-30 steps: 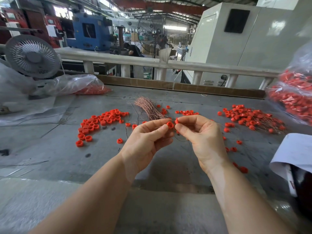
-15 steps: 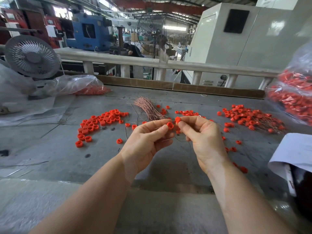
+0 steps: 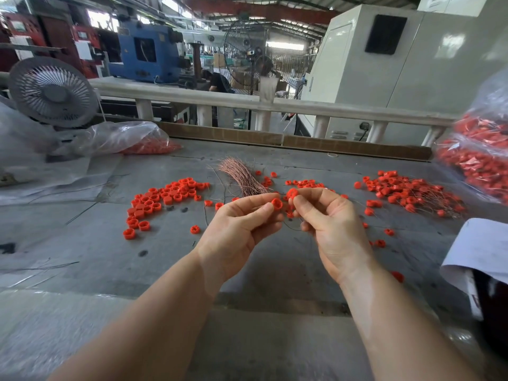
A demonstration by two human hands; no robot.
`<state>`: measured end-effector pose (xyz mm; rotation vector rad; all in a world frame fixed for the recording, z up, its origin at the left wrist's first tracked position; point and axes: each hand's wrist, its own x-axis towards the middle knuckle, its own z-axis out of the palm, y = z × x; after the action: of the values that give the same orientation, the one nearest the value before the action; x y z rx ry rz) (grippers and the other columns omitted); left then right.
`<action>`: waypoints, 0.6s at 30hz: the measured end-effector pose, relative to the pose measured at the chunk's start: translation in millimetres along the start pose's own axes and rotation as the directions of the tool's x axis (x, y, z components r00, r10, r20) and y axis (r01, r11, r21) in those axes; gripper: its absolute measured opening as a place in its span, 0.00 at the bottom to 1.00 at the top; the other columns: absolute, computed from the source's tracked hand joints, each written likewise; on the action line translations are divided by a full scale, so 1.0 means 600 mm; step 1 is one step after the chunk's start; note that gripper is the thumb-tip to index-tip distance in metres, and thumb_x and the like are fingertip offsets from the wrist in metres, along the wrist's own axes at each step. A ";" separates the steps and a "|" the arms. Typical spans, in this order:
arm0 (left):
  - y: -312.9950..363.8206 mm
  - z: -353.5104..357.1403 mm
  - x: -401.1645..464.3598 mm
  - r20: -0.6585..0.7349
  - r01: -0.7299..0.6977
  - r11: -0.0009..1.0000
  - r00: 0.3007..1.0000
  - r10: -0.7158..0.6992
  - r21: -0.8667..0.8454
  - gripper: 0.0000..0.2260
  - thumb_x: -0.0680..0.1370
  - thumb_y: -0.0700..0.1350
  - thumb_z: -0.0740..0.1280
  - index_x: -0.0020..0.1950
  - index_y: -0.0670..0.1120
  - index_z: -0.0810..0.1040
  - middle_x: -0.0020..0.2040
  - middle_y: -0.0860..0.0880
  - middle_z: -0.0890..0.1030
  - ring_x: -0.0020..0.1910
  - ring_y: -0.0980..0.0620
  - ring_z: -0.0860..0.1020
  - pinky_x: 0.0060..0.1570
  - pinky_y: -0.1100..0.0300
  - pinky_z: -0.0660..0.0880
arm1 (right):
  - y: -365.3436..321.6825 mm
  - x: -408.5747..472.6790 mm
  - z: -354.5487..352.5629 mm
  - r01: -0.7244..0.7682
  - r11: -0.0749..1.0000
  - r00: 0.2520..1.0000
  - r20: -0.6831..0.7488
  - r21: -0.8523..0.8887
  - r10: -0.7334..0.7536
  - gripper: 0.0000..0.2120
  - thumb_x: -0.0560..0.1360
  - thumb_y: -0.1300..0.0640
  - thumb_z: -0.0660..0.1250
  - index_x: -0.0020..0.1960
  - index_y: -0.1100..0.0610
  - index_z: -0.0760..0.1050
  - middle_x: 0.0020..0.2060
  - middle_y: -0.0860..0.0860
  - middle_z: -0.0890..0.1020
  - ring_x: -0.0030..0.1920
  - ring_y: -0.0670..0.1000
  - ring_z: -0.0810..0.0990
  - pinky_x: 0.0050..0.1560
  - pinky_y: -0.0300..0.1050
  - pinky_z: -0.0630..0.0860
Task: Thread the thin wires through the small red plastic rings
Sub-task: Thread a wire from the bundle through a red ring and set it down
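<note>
Both hands pinching red rings above the wire bundle (image 3: 243, 176), mid-threading.

L to R, w/ the bundle as ref: loose rings pile (image 3: 165, 198) lies left of it on the table (image 3: 82, 243). Left hand (image 3: 236, 229), just in front of the bundle, pinches a red ring (image 3: 276, 204) btwn thumb and forefinger, opening facing the camera. Right hand (image 3: 332, 229), front-right of the bundle, pinches a second ring (image 3: 292, 192) at its fingertips; a thin wire (image 3: 291, 228) loops below btwn the hands, ends too fine to trace. Threaded pile (image 3: 412, 192) sits well right of the bundle. Tip, as I judge it: keep left ring steady, hole toward wire end, grip wire close to its tip so it won't buckle, feed straight.
</note>
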<state>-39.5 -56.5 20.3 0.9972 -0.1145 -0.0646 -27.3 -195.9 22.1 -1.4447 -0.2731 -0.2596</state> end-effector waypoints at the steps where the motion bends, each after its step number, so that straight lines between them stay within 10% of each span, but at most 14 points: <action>1: 0.001 0.001 0.000 -0.006 -0.008 1.000 1.000 0.008 -0.005 0.08 0.74 0.32 0.62 0.46 0.40 0.80 0.36 0.46 0.83 0.32 0.56 0.81 0.36 0.66 0.79 | 0.001 0.001 0.001 0.038 0.998 0.999 -0.010 -0.058 -0.039 0.06 0.71 0.62 0.69 0.39 0.52 0.79 0.32 0.46 0.81 0.34 0.43 0.76 0.31 0.33 0.70; 8: 0.002 0.002 -0.002 -0.056 -0.075 0.996 0.996 0.073 -0.050 0.07 0.75 0.30 0.61 0.47 0.38 0.78 0.34 0.47 0.83 0.34 0.55 0.82 0.37 0.67 0.79 | 0.002 -0.005 0.011 0.370 0.790 0.914 0.041 -0.488 -0.403 0.10 0.70 0.65 0.71 0.39 0.51 0.78 0.37 0.46 0.82 0.40 0.43 0.79 0.42 0.30 0.71; 18: -0.001 0.000 -0.001 -0.068 -0.152 0.988 0.986 0.154 0.025 0.06 0.73 0.31 0.64 0.44 0.39 0.79 0.36 0.47 0.84 0.36 0.55 0.82 0.38 0.66 0.78 | 0.002 -0.011 0.013 0.484 0.672 0.846 0.104 -0.560 -0.522 0.03 0.69 0.66 0.70 0.40 0.60 0.80 0.38 0.47 0.80 0.42 0.44 0.78 0.44 0.37 0.74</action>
<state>-40.2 -56.8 19.9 1.0066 -0.1272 0.1123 -33.5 -187.7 19.3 -1.9317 -0.5831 -0.9113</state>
